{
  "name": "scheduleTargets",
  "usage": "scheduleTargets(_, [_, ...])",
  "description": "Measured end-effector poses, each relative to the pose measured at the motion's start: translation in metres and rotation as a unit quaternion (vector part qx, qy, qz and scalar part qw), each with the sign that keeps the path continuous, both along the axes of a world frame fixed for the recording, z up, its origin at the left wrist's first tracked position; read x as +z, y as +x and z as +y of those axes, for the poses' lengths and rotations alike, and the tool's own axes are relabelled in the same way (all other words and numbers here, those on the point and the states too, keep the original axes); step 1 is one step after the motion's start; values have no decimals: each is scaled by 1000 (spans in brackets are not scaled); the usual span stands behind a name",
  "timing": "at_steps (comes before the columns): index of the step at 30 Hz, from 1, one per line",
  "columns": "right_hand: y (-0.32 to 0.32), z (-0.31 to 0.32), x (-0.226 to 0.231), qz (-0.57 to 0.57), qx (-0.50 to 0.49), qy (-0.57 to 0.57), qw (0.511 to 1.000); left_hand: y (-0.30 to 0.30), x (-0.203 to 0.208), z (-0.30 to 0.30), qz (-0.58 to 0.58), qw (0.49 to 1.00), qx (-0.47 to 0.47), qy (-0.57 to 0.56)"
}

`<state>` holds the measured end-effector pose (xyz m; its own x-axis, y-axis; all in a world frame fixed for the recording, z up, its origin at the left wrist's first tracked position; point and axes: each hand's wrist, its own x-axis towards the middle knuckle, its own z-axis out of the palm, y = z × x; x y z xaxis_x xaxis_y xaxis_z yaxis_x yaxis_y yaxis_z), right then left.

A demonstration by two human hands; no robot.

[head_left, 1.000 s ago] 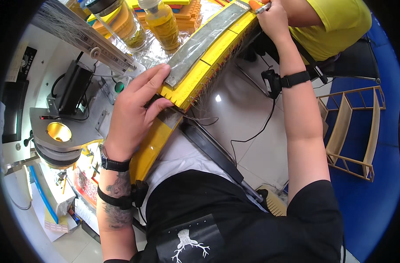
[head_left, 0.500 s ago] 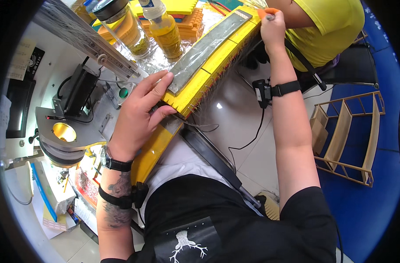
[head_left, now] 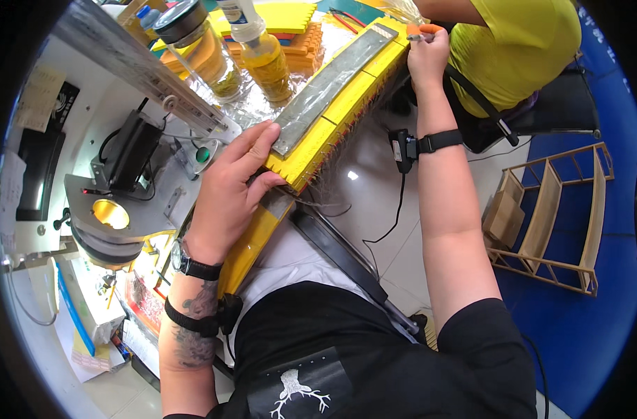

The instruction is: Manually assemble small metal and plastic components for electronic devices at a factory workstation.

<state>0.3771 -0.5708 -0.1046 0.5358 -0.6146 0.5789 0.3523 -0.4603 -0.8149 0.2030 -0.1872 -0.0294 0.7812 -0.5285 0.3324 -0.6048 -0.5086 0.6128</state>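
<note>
A long yellow block with a toothed near end slants away across the workspace. Fine dark strands hang along its right edge. On top lies a grey flat bar, partly under clear film. My left hand grips the block's near end, fingers above and thumb at the end face. At the far end, my right hand is closed around a slim pen-like tool. Something orange sits at its fingers, perhaps a finger cover. The tool's tip is too small to make out.
Behind the block stand a lidded glass jar and a bottle of yellow liquid. A machine with a round lamp is at left. A person in a yellow shirt sits far right, near a wooden rack.
My right hand has shifted slightly left and down along the block's far end, with the tool still in it. My left hand keeps its grip; the whole view has shifted a little.
</note>
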Motion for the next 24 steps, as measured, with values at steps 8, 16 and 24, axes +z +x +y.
scheduleTargets(8, [-29, -32, 10, -2, -173, -203, 964, -54, 63, 16, -11, 997, -19, 74])
scheduleTargets(16, [-226, 178, 105, -130, 514, -43, 847, -171, 87, 97, 44, 931, -246, -266])
scheduleTargets(24, [-292, 337, 90, 188, 749, -128, 622, -257, 32, 215, -48, 970, 234, -39])
